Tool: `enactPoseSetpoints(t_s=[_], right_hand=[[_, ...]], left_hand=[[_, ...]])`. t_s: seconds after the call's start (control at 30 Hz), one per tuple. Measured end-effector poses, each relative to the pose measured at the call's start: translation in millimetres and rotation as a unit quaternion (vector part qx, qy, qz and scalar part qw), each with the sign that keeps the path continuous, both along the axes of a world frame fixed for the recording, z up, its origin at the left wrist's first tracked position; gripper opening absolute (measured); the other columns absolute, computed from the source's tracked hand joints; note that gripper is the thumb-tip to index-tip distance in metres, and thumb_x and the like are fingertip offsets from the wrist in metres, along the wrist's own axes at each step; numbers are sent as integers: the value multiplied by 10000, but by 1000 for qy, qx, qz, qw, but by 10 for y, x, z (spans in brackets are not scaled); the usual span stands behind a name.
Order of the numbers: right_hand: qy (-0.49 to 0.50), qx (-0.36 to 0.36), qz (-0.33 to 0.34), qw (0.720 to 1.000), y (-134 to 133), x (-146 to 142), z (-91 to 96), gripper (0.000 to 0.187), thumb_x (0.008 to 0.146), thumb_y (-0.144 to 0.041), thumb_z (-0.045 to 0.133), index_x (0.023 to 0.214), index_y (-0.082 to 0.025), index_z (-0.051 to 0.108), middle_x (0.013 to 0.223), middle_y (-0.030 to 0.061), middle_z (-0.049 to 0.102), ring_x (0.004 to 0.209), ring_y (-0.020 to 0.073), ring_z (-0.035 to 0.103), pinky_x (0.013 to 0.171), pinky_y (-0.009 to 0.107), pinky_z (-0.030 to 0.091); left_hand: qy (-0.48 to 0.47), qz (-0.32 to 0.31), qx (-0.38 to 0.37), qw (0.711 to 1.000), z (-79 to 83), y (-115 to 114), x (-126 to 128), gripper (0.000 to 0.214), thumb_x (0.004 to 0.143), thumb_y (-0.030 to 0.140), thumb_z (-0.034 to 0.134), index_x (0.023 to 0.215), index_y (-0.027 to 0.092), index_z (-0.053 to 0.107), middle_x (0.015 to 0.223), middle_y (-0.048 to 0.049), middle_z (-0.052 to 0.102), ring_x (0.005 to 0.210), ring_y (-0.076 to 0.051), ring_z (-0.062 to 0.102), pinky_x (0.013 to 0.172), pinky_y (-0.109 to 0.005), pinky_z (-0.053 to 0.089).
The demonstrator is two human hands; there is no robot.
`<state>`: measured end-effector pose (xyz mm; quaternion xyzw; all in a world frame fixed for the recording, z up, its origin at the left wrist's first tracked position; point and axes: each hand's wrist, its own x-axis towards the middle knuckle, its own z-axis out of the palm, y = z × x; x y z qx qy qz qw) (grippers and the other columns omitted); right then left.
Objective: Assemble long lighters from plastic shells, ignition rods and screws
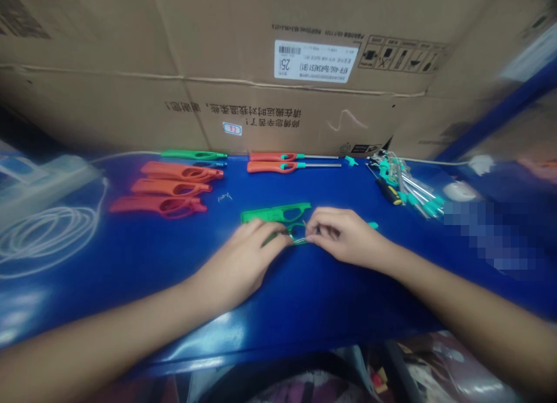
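Most of the near green shell (pixel 270 239) is hidden under the left hand (pixel 243 257), whose thumb and fingers are clamped on it, at the middle of the table (pixel 326 310); its looped right end is left showing. At that loop the fingertips of the right hand (pixel 342 232) are brought together; whether anything is pinched there cannot be told, though a thin silvery part (pixel 300 239) is glimpsed between the hands. The far green shell (pixel 265 213) is left uncovered just beyond. At the right, a patch (pixel 487 235) is masked by coarse squares. The table's glossy blue surface is streaked with glare at the near left, and its far side is backed by a cardboard box (pixel 217 43) printed upside down. Below the near edge, blurred clutter (pixel 378 380) can hardly be made out.
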<state>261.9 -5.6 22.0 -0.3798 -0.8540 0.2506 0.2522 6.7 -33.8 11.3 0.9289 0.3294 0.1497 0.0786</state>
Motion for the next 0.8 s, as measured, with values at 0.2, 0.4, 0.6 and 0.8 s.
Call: enactPoseSetpoints(t_s=[0.2,0.4,0.6,0.8], right_hand=[[11,-29,10,999,4,13,20,62,878,-131,668,823,-150,690,810,9,621,560,54,471,542,188,390],[6,8,40,999,-7,24,29,73,889,-142,657,864,-143,726,839,33,654,583,63,507,560,199,409],[-6,23,61,998,-20,49,49,93,902,-134,632,893,-154,723,873,43,673,587,70,518,580,212,429],[-9,52,75,996,-19,49,33,91,916,-126,607,940,-151,691,845,29,643,599,74,511,584,210,426]], left_hand=[[4,-6,-1,1000,15,3,1,447,946,32,472,1356,197,537,1346,-105,574,1186,-281,512,981,-468,489],[4,-9,13,1000,-3,11,-3,424,953,35,453,1327,196,570,1340,-121,576,1199,-285,516,989,-478,492],[2,-9,3,1000,-4,19,5,439,953,38,463,1354,193,552,1340,-113,578,1191,-281,516,994,-475,494],[3,-9,5,1000,-5,19,3,444,945,28,459,1344,196,561,1344,-120,574,1203,-282,514,1004,-480,492]])
